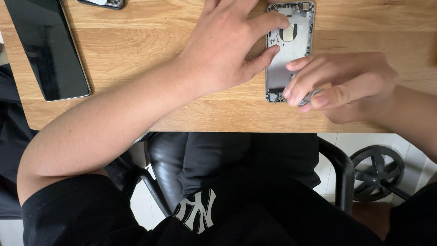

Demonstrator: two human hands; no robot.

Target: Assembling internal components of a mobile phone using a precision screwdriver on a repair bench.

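Dark tablet [48,50] on wooden table [136,68]; black chair [339,168] below.

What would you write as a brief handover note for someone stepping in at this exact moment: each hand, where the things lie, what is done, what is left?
Left hand: pressed flat on the upper part of the opened phone housing, fingertips steadying it on the wooden table.
Right hand: fingers pinched round a small metal tool or part at the housing's lower end; what it is cannot be told.
Nearby: a dark screen panel lies at the table's left; another small device at the far edge.
Done: housing is open, insides bare.
Left: work at the lower end is under way; the screen panel is apart from the housing.
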